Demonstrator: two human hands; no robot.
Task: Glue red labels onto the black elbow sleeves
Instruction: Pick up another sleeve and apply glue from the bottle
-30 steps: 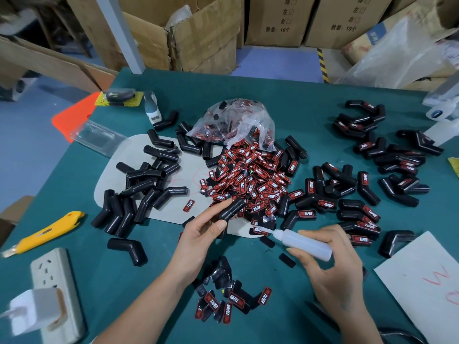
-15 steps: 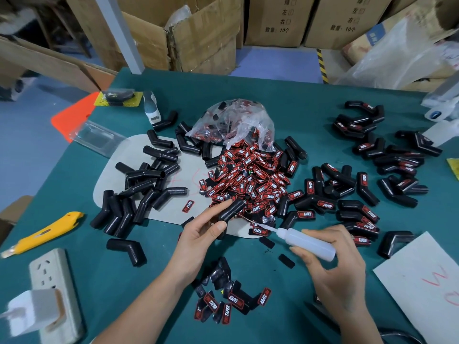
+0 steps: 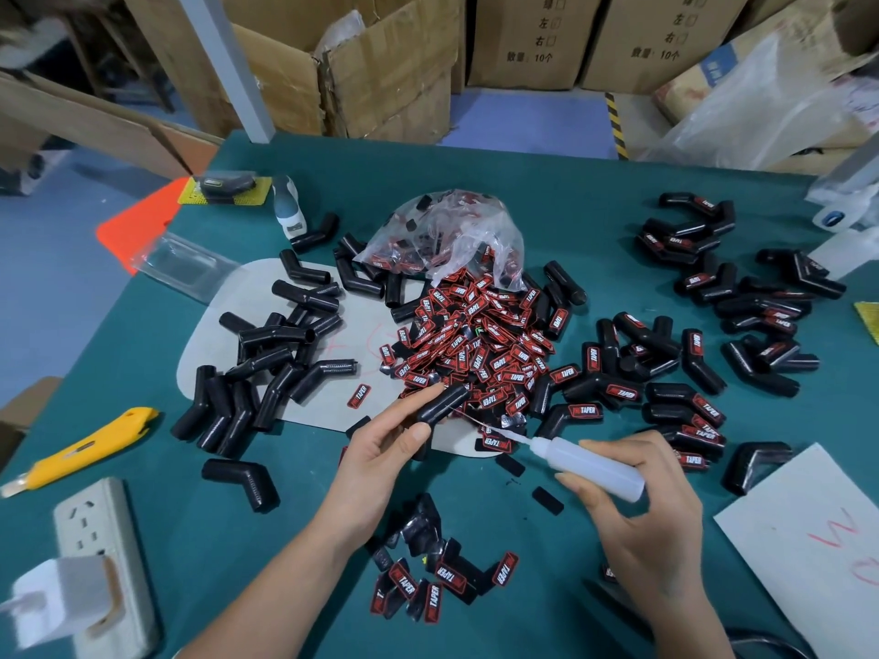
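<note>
The left hand (image 3: 380,449) pinches a plain black rubber elbow sleeve (image 3: 440,405) between thumb and forefinger near its bend, one leg pointing up and away toward the label pile. The right hand (image 3: 642,520) is wrapped around a translucent soft plastic squeeze bottle of glue (image 3: 587,461), whose thin needle nozzle (image 3: 499,432) reaches toward the sleeve's free leg; whether the tip touches it I cannot tell.

The sleeve looks light, matte and slightly pliable, a bent tube with ribbing at one end. Holding it at the bend leaves the straight leg bare for glue and a label, and a light pinch should do. The bottle will yield under the fingers, so a gentle squeeze seems wise.

Just beyond the sleeve, mid-table, lies the heap of small flat red-and-black printed labels (image 3: 480,344), thin and easy to scatter, spilling from a crumpled clear plastic bag (image 3: 442,235). Unlabelled black sleeves (image 3: 266,354) lie toward the left edge on a pale sheet; labelled sleeves (image 3: 685,392) spread toward the right edge of the green felt-like table (image 3: 571,206). A yellow plastic utility knife (image 3: 90,449) sits by the near left edge.
</note>
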